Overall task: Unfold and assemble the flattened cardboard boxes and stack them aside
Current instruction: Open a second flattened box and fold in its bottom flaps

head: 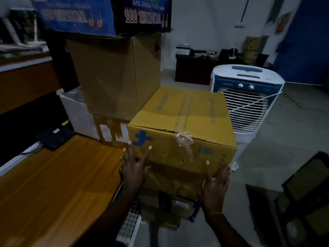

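Your left hand (134, 168) and right hand (216, 186), fingers spread, grasp nothing beside the taped yellow box (181, 129) with blue logo, near a "WONDER 555" carton (144, 13).

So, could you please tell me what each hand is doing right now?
Left hand: open, fingers spread at the yellow box.
Right hand: open, holding nothing.

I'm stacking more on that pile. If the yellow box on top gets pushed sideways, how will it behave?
The yellow box probably stays stiff: its top seam is taped shut and its edges look square. It likely slides rather than rolls, being flat-sided. It may tip, since it seems to overhang the smaller box below. Both hands, left hand and right hand, are open at its near face.
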Demonstrator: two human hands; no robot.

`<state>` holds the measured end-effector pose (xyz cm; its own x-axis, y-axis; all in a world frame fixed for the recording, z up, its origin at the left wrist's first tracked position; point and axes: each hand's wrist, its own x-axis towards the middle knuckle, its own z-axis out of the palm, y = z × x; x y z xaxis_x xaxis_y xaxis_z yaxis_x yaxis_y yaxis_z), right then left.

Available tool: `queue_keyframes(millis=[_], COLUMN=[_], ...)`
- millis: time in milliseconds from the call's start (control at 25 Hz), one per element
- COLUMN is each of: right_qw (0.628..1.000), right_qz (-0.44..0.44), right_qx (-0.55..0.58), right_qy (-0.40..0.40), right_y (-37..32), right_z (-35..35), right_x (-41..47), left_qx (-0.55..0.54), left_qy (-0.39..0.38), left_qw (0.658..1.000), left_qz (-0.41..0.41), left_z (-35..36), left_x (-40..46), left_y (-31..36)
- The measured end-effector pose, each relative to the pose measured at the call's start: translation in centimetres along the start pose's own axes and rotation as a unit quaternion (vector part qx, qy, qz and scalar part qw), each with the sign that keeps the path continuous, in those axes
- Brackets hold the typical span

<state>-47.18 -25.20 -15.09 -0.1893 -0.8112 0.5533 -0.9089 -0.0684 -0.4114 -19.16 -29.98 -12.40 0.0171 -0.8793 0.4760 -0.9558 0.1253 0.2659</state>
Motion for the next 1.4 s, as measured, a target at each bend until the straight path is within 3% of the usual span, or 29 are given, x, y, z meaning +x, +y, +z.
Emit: queue_keyframes(millis=[160,280,600,800,1200,1400], right_qw=[0.997,0.998,0.993,0.986,0.949,0.909], right_qz=[0.071,0.056,0.052,0.038,-0.055,-0.099], right_qx=[0.028,0.016,0.023,0.087,0.224,0.3], right_qy=[0.019,0.03,0.105,0.134,0.214,0.271], right_y=[0.6,1.0,-0.1,-0.1,0.8,-1.1], right_z=[0.8,1.1,-1.0,-3.9,-15.1,-20.3], right_x=[1.3,1.8,3.2,3.1,5.3,4.5], left_qx=[-0.082,-0.152,-0.151,-0.193,-0.23,-0.301], left_qy=[-0.002,0.017,0.072,0.123,0.212,0.237], left_qw=[0.997,0.988,0.985,0.971,0.949,0.923], left_qz=[0.011,0.025,0.045,0.066,0.049,0.024], left_z=[1.4,2.2,-0.3,-2.9,-14.5,-21.4], left_x=[2.1,2.8,3.5,1.6,-2.2,-5.6], left_y=[-2.8,-3.2,-1.5,0.9,9.6,12.5])
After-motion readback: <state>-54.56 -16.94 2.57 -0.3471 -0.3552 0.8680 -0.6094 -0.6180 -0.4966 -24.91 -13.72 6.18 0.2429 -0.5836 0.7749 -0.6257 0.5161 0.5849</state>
